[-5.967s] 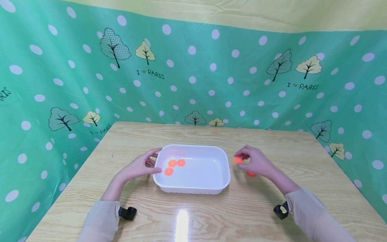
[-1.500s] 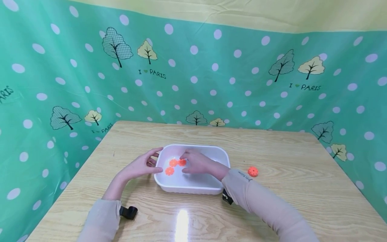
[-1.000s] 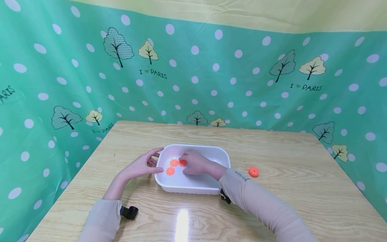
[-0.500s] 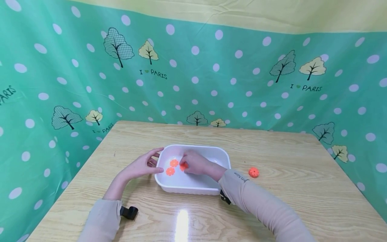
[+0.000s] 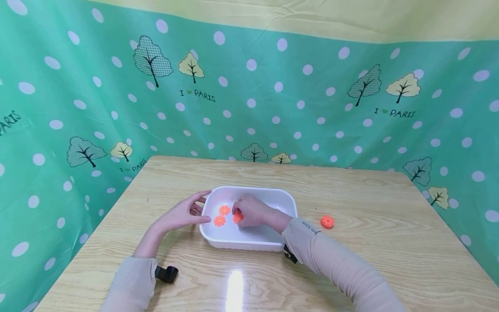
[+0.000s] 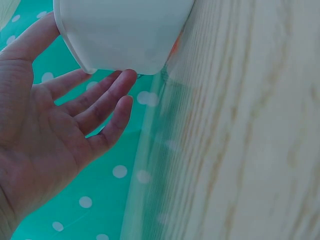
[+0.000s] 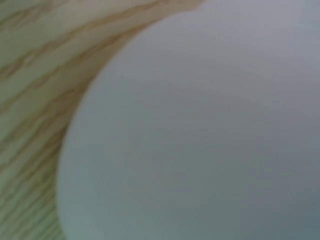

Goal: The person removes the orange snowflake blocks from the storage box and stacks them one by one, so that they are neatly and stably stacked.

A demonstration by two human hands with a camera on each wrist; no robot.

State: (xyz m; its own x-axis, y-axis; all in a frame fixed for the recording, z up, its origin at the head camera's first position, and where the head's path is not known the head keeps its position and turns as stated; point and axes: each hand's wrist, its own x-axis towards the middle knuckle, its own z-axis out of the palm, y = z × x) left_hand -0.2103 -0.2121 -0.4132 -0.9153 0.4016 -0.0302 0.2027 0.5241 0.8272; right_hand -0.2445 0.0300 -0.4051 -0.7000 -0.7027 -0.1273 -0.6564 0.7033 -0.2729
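Note:
A white rectangular tray (image 5: pixel 253 245) stands on the table. My left hand (image 5: pixel 181 214) rests at its left end, with thumb and index finger touching the rim and the other fingers loosely extended, as the left wrist view shows beside the white outer wall (image 6: pixel 120 37). Inside the tray, my right hand (image 5: pixel 253 212) pinches an orange notched disc (image 5: pixel 237 217), partly hidden by the fingers. To its left lie another orange disc (image 5: pixel 224 210) and a third orange disc (image 5: pixel 220 221). The right wrist view holds only a blurred white surface and some wood grain.
One more orange notched disc (image 5: pixel 327 222) lies on the wooden table (image 5: pixel 351 190), right of the tray. A black wrist camera (image 5: pixel 167 274) sits under the left sleeve. Behind the table hangs a green dotted curtain (image 5: pixel 249 117).
From beside the tray, my right hand has come inside it with an orange disc. During the last second, the disc under its fingers has shifted slightly right and nearer. The left hand stays put.

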